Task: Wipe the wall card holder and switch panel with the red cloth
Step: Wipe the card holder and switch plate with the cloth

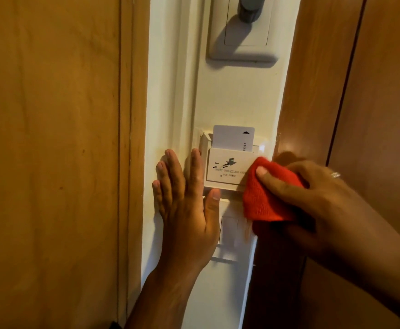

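Cream wall (237, 96); right hand (317, 193) fingers pinch knitted red cloth (265, 198); left hand (184, 205) flat, fingers splayed.

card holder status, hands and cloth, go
Left hand flat on wall, open. Right hand pressing red cloth on card holder right edge. Key card still inserted.

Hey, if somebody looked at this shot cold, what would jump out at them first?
The red cloth, bunched in the right hand, stands out against the pale wall as it presses on the right edge of the white card holder. A white key card sticks up from the holder's slot. The left hand lies flat on the wall just left of the holder, with its thumb under the holder's lower edge.
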`<action>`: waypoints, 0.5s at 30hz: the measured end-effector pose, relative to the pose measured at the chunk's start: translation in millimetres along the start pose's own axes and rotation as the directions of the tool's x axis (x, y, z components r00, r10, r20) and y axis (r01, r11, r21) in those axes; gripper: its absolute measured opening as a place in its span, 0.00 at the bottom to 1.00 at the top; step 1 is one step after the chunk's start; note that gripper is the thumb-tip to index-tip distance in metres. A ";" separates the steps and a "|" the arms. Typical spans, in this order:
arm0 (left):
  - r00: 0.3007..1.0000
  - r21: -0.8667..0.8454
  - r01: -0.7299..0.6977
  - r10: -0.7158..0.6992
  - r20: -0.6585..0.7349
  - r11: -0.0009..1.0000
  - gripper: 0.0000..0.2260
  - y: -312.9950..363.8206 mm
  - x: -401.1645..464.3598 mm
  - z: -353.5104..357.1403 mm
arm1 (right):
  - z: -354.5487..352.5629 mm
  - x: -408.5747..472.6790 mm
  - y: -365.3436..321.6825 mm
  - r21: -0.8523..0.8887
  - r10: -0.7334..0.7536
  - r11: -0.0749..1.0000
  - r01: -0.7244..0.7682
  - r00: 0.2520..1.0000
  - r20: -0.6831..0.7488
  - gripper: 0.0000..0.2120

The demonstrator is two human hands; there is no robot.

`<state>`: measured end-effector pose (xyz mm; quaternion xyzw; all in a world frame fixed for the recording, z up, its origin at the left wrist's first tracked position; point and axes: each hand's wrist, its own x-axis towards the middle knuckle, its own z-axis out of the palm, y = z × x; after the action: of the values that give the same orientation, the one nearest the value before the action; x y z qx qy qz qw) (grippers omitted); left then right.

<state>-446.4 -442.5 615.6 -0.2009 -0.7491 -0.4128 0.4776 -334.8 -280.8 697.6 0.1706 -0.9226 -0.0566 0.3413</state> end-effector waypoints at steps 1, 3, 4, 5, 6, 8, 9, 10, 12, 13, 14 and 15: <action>1.000 0.003 -0.002 0.002 -0.002 1.000 0.26 -0.3 -0.2 0.1 | 4.3 -4.2 -0.3 -0.010 -0.021 1.000 0.021 0.999 0.024 0.34; 1.000 0.001 -0.004 0.004 -0.007 1.000 0.26 0.0 -0.4 0.6 | 6.4 -7.5 2.7 -0.021 -0.034 0.999 0.034 0.998 0.044 0.34; 1.000 -0.006 -0.001 0.001 -0.008 1.000 0.26 0.7 -0.5 0.9 | 4.4 -5.0 5.7 -0.014 -0.028 0.999 0.028 0.999 0.030 0.34; 1.000 -0.012 0.001 -0.001 -0.010 1.000 0.26 1.6 -0.3 1.1 | 1.3 -0.9 8.1 0.011 -0.013 1.000 0.013 1.000 0.000 0.34; 1.000 -0.013 0.001 -0.001 -0.011 1.000 0.26 2.1 -0.1 1.0 | -1.2 3.1 9.7 0.044 0.000 0.999 0.001 0.999 -0.038 0.33; 1.000 -0.013 0.000 0.000 -0.009 1.000 0.26 2.1 -0.4 0.3 | 1.4 3.5 9.6 0.088 -0.002 0.996 0.008 0.998 -0.068 0.33; 1.000 -0.015 -0.001 0.001 -0.006 1.000 0.26 1.7 -0.5 -0.1 | 5.8 -0.3 8.2 0.096 -0.020 0.995 0.025 0.998 -0.052 0.33; 1.000 -0.015 -0.002 0.002 -0.002 1.000 0.26 1.4 -0.4 -0.2 | 10.5 -5.4 7.1 0.100 -0.040 0.994 0.043 0.999 -0.024 0.33; 1.000 -0.010 -0.003 0.003 0.000 1.000 0.26 0.9 -0.4 0.0 | 15.6 -11.5 8.9 0.102 -0.057 0.993 0.055 0.998 0.016 0.33; 1.000 -0.009 -0.001 0.001 -0.002 1.000 0.26 1.2 -0.4 0.3 | 15.2 -10.2 11.7 0.096 -0.050 0.994 0.049 0.999 0.005 0.34; 1.000 -0.010 0.001 -0.001 -0.002 1.000 0.26 1.4 -0.3 0.4 | 14.0 -7.4 14.0 0.098 -0.033 0.995 0.035 0.999 -0.026 0.35; 1.000 -0.012 0.003 -0.003 0.002 1.000 0.26 1.6 0.2 0.6 | 12.9 -4.5 15.2 0.116 -0.006 0.993 0.014 0.998 -0.070 0.35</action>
<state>-445.7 -441.1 616.3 -0.2030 -0.7473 -0.4176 0.4752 -344.2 -265.2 688.4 0.1969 -0.9111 0.0015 0.3622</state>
